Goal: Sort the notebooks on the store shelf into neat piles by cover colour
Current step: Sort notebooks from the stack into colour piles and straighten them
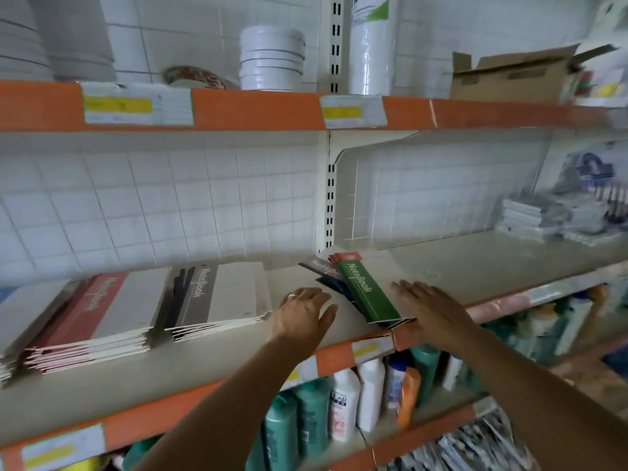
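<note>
Here, green notebook (pixel 365 291) between open hands.

Green notebook (pixel 368 290) cover glossy card; shelf (pixel 475 263) matt painted metal; wall tiles (pixel 170 198) smooth, glazed.

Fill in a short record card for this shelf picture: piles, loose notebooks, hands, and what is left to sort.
sorted piles: red pile far left, grey pile beside it, both on the middle shelf
unsorted heap: green notebook on top of dark blue, red and grey ones, fanned askew
left hand: open, over the shelf just left of the heap
right hand: open, just right of the heap
left to sort: the mixed heap
</note>
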Available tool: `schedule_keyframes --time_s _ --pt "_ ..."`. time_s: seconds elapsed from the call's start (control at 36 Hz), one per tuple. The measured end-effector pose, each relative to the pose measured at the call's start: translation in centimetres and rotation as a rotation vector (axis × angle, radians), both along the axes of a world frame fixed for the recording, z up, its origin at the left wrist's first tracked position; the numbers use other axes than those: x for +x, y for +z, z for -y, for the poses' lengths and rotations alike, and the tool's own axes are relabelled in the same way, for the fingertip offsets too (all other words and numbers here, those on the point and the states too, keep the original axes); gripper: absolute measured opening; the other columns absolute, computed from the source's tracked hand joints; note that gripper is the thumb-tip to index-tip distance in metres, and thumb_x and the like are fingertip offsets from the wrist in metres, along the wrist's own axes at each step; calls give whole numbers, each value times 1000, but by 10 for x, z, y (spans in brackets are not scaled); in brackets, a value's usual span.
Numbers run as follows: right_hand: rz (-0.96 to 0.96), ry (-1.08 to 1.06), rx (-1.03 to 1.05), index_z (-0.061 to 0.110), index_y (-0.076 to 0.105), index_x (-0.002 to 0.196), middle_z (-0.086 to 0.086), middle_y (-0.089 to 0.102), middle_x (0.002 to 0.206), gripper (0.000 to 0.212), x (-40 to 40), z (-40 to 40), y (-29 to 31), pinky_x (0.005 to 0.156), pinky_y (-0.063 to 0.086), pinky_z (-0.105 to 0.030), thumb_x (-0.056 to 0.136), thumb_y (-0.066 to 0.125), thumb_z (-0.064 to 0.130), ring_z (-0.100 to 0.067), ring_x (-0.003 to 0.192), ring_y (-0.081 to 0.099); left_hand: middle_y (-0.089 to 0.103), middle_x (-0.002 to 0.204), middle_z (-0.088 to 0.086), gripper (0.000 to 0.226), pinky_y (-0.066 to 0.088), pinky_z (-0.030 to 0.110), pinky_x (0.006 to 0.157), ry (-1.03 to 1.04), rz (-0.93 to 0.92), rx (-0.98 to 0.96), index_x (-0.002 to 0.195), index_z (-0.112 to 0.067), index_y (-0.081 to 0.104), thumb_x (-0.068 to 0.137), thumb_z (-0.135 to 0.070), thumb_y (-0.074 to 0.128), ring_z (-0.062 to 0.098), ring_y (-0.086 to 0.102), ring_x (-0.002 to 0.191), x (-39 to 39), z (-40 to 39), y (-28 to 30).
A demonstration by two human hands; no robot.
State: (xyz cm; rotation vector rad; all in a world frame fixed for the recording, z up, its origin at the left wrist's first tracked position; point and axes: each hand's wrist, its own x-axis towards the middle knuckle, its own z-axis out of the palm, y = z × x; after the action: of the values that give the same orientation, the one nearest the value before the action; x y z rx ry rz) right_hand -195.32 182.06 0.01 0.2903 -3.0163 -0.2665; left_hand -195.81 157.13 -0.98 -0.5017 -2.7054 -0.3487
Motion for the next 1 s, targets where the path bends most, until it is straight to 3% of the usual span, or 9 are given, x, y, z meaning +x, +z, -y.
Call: schedule_keyframes --time_s 0.14,0.33,0.42,0.5,0.58,0.64,0.72,0.83,1.0 --pt "51 101 -32 27 17 152 6 22 157 70 -12 -7 5 112 31 -35 94 55 34 -18 138 32 48 141 -8 40 33 27 100 39 -36 -15 131 -28 52 101 -43 31 12 40 130 -9 -20 3" --pt "106 273 -116 36 29 148 11 32 153 52 -24 -31 19 102 37 -32 98 47 36 -14 134 37 62 114 0 29 43 32 77 178 -192 156 113 -18 62 99 -33 41 21 55 104 -4 -55 5" --pt "25 285 -175 40 35 143 2 56 131 44 -28 -40 26 77 45 -27 101 41 30 -18 104 58 61 88 4 27 40 31 58 217 -322 246 89 -14 61 94 -32 42 27 58 80 0 -73 4" --pt "-107 247 -202 42 25 146 0 62 116 52 -34 -50 35 63 40 -26 100 39 23 -18 84 59 58 78 3 30 40 30 52 248 -383 217 82 -15 59 88 -34 37 27 57 70 5 -91 3" --pt "-131 232 -300 42 23 147 0 55 132 61 -37 -60 42 78 45 -28 96 47 19 -21 105 60 59 90 4 33 46 33 60 178 -318 89 96 -13 61 88 -35 38 28 59 81 4 -113 2" --pt "-145 238 -326 40 24 148 3 46 144 69 -37 -64 45 90 45 -28 93 49 8 -20 119 54 56 121 5 38 44 37 85 156 -142 6 121 -16 55 95 -39 40 28 52 111 0 -127 4" --pt "-152 257 -304 37 20 150 5 37 151 74 -35 -68 48 95 44 -27 91 47 0 -16 126 49 17 159 3 63 11 39 117 183 114 -88 151 -22 18 98 -51 36 24 12 146 -12 -140 0" --pt "-150 277 -262 34 16 151 5 37 150 74 -36 -74 46 96 42 -26 92 49 4 -15 126 48 8 160 3 76 -1 47 119 194 160 -177 153 -25 6 93 -63 33 26 -1 147 -22 -149 -11" --pt "-169 252 -261 33 11 152 5 32 154 79 -42 -79 40 96 45 -29 91 47 -1 -17 130 45 40 146 6 82 6 40 118 217 104 -308 151 -19 13 89 -58 49 25 26 140 -14 -155 -1"
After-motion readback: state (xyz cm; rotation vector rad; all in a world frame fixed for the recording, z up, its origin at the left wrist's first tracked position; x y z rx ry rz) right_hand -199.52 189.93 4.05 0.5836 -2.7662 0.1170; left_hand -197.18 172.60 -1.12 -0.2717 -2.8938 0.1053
